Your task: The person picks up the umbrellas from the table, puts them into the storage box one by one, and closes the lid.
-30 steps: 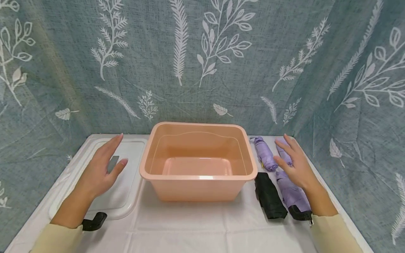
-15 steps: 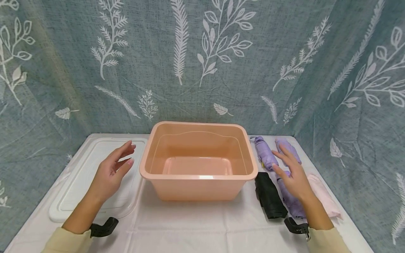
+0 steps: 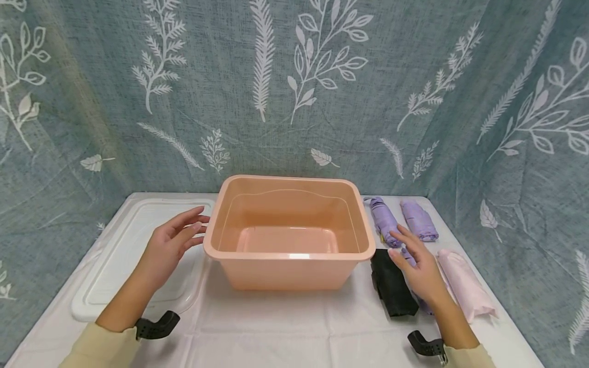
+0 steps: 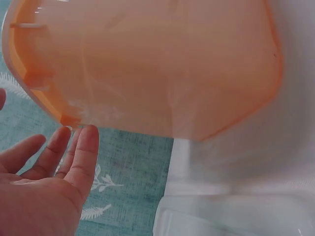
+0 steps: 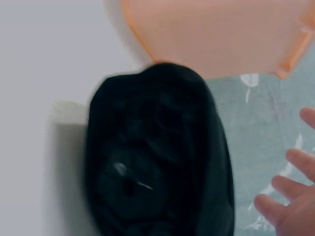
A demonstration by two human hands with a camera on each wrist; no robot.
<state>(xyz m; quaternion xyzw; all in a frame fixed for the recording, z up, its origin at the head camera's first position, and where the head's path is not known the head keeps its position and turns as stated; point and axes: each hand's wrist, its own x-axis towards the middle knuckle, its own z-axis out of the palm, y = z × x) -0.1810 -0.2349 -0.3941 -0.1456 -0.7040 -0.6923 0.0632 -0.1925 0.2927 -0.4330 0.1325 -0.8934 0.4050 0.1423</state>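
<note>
An upright peach plastic bin stands mid-table, its inside bare. At its left rim is my left hand, fingers loosely bent; in the left wrist view the fingertips lie at or just short of the rim. My right hand hovers, fingers spread and holding nothing, over what look like folded umbrellas. Beside it lies a black one, large in the right wrist view. A purple one is mostly hidden under this hand. Two more purple ones lie behind, and a pale pink one to the right.
A white lid lies flat left of the bin, partly behind my left arm. White cloth covers the table. A blue-green leaf-patterned curtain closes off the back and both sides.
My left hand has moved right from above the lid to the bin's rim, its fingers bending. My right hand has come lower and toward the bin, uncovering the pink bundle.
</note>
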